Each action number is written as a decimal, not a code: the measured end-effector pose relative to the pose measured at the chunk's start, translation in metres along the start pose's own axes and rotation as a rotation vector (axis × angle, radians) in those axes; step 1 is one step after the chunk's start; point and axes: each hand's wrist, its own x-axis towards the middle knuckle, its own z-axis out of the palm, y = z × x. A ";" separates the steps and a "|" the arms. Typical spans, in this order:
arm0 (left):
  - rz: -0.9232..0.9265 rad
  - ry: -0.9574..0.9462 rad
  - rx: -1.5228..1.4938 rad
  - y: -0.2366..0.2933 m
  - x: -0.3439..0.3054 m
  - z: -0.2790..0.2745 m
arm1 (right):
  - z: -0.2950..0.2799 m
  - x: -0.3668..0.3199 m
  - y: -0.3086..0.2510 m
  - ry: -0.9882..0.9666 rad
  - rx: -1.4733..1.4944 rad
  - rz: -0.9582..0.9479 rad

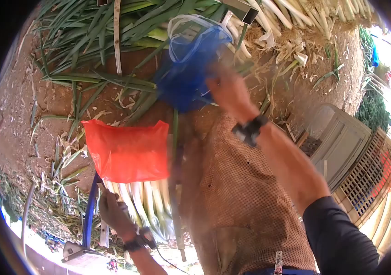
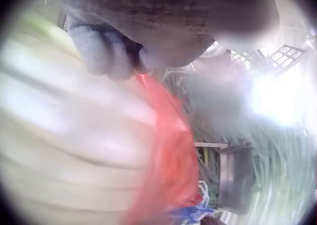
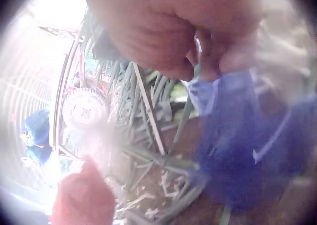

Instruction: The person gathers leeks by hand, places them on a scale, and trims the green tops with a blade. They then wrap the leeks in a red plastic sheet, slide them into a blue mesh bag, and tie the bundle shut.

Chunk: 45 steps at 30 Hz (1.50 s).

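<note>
A blue mesh bag (image 1: pixel 188 68) with pale edging hangs over the soil. My bare right hand (image 1: pixel 230 89) is at its right side, blurred in the head view. The right wrist view shows that hand (image 3: pixel 198 42) pinching the blue mesh between thumb and fingers. Long white leek stalks (image 1: pixel 147 201) lie side by side with a red plastic bag (image 1: pixel 129 151) over their upper part. My gloved left hand (image 1: pixel 115 213) is left of the stalks. In the left wrist view its curled fingers (image 2: pixel 106 56) pinch the red plastic at a corner.
A big heap of leeks (image 1: pixel 90 32) lies at the top, its roots (image 1: pixel 333 18) to the right. A blue bar (image 1: pixel 90 213) stands left of the bagged stalks. Grey plastic crates (image 1: pixel 342 142) are at the right. Leaf scraps litter the soil (image 1: pixel 55 96).
</note>
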 end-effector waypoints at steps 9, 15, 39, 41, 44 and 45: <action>0.445 -0.518 0.215 0.049 -0.127 0.072 | -0.040 0.119 0.025 0.012 -0.369 -0.058; -0.579 -0.717 -0.672 0.092 -0.144 0.197 | -0.076 -0.049 -0.002 -0.280 -0.215 -0.243; -0.186 -0.120 -0.601 0.096 -0.213 0.174 | -0.124 -0.009 0.046 -0.585 -0.282 0.298; -0.007 -0.221 -0.425 0.094 -0.213 0.173 | -0.143 -0.016 0.020 -0.601 -0.447 0.141; -0.061 -0.348 -0.234 0.103 -0.220 0.173 | -0.163 -0.035 -0.054 -0.341 -0.392 -0.436; -0.095 -0.384 -0.213 0.106 -0.224 0.172 | -0.156 -0.038 -0.073 -0.380 -0.405 -0.653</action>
